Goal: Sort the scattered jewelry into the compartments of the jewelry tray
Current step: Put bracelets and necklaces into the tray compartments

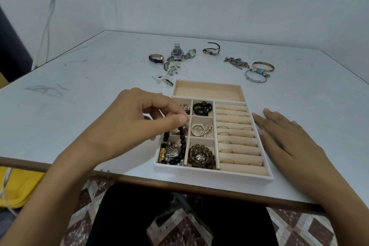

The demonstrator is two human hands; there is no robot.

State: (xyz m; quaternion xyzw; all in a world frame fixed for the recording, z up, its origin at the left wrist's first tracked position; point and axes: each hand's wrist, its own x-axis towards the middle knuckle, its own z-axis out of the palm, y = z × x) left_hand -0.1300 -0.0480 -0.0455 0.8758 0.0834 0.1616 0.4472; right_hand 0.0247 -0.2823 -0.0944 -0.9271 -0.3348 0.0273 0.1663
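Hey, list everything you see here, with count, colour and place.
Table: one, white, under everything.
Tray: one, white with beige lining, near edge.
Watches: four, silver or dark-strapped, far side.
Bangles: two, gold and silver, far right.
Links: one pile, grey, beside bangles.
Band rings: many, silvery, tray's right slots.
Black rings: one heap, middle far compartment.
Brown bracelet: one, middle near compartment.
Black bracelet: one, hanging over left near compartment.
Left hand: pinching black bracelet.
Right hand: flat on table beside tray.
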